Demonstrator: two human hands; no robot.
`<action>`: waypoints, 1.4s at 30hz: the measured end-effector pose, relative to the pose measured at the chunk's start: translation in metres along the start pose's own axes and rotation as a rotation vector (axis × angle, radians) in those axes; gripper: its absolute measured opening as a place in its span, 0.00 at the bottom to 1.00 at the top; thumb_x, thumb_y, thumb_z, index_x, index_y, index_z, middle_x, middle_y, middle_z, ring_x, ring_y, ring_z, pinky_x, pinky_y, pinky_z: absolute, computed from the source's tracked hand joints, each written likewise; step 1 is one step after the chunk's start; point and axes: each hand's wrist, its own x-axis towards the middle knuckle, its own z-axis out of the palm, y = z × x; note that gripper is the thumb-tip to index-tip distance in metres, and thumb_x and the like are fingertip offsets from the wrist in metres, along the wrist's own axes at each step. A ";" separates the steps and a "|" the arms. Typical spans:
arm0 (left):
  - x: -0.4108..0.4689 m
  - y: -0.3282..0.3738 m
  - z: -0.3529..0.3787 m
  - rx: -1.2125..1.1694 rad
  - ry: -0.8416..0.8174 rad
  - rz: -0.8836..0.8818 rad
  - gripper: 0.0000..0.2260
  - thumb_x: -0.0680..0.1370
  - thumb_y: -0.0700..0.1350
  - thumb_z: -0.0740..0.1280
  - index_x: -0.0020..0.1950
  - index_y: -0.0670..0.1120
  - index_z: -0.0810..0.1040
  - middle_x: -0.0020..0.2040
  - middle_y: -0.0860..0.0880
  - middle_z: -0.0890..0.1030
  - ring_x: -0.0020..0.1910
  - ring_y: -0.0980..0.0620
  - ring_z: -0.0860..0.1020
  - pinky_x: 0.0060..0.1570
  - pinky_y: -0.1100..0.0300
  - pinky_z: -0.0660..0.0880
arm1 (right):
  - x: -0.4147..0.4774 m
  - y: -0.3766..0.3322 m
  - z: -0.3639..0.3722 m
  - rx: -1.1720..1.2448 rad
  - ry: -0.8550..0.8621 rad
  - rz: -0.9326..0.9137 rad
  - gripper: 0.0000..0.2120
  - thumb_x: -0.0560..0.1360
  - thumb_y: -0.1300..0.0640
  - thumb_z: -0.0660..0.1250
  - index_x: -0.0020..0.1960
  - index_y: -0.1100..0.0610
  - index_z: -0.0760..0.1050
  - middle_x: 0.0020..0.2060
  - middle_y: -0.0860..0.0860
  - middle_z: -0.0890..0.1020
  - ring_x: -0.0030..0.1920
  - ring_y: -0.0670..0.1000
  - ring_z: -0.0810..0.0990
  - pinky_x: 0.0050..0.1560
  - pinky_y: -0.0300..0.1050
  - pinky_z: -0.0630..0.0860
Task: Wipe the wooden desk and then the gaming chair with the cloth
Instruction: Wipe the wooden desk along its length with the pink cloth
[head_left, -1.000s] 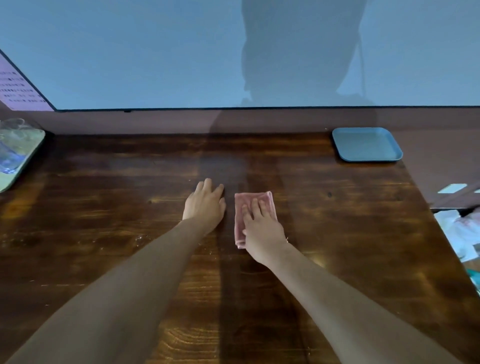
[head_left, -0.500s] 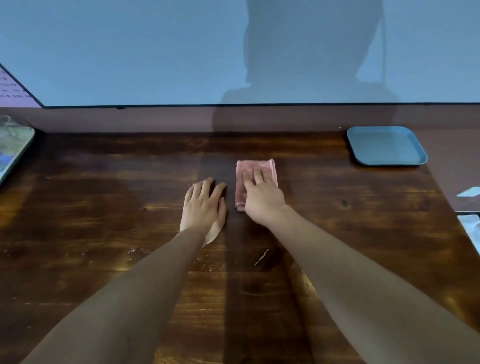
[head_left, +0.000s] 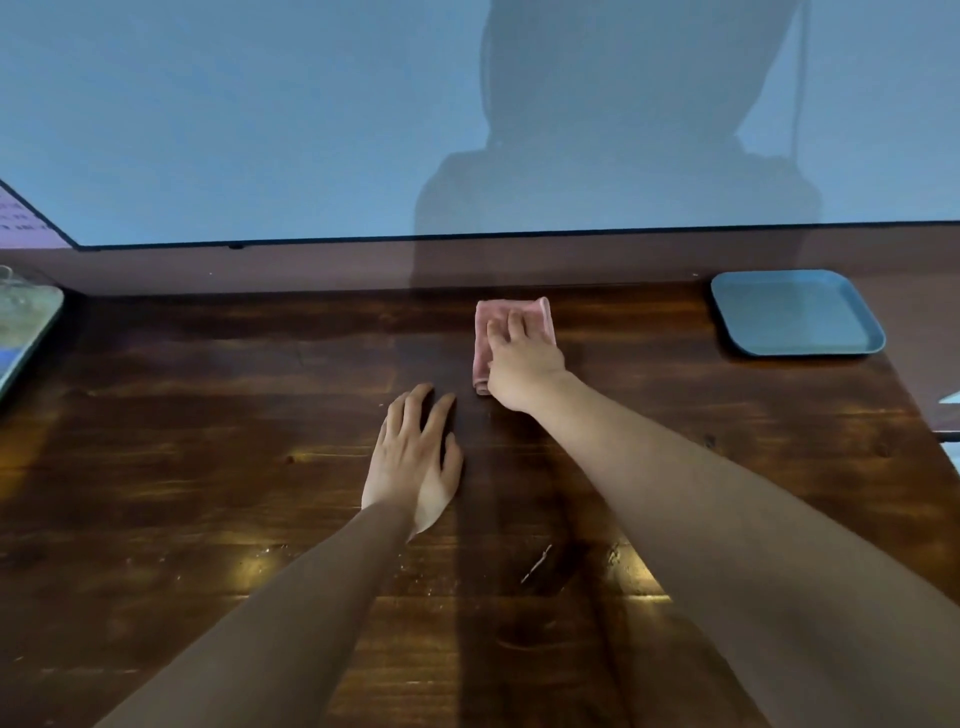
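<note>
A folded pink cloth lies on the dark wooden desk, close to the desk's back edge. My right hand presses flat on the cloth, its fingers stretched forward over it. My left hand rests palm-down on the bare wood, nearer to me and a little left of the cloth, with its fingers spread. No gaming chair is in view.
A blue tray sits at the desk's back right corner. A greenish tray with a clear item on it shows at the left edge. A large lit screen stands right behind the desk. Small crumbs lie on the wood near me.
My right hand has pushed the cloth away from me, from mid-desk to near the back edge. My left hand has stayed flat on the wood in about the same place.
</note>
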 end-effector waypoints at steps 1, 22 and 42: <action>0.000 0.001 0.000 -0.006 0.002 0.000 0.22 0.85 0.53 0.53 0.78 0.49 0.66 0.78 0.45 0.65 0.76 0.44 0.64 0.76 0.46 0.67 | 0.005 0.000 -0.003 -0.003 0.001 0.010 0.42 0.82 0.49 0.68 0.86 0.54 0.45 0.85 0.58 0.44 0.84 0.62 0.42 0.80 0.60 0.58; -0.001 0.002 -0.003 -0.085 0.013 -0.006 0.22 0.85 0.51 0.56 0.78 0.47 0.69 0.77 0.45 0.67 0.75 0.43 0.65 0.75 0.44 0.68 | 0.037 0.002 -0.025 -0.086 -0.032 -0.032 0.40 0.84 0.45 0.64 0.86 0.55 0.44 0.84 0.59 0.45 0.84 0.63 0.43 0.82 0.59 0.54; 0.003 -0.001 0.007 -0.006 0.050 -0.036 0.22 0.84 0.53 0.57 0.77 0.49 0.69 0.78 0.47 0.67 0.76 0.47 0.66 0.77 0.48 0.64 | 0.046 -0.010 -0.023 -0.116 -0.005 0.010 0.41 0.84 0.45 0.65 0.86 0.53 0.45 0.85 0.58 0.47 0.84 0.64 0.43 0.82 0.62 0.53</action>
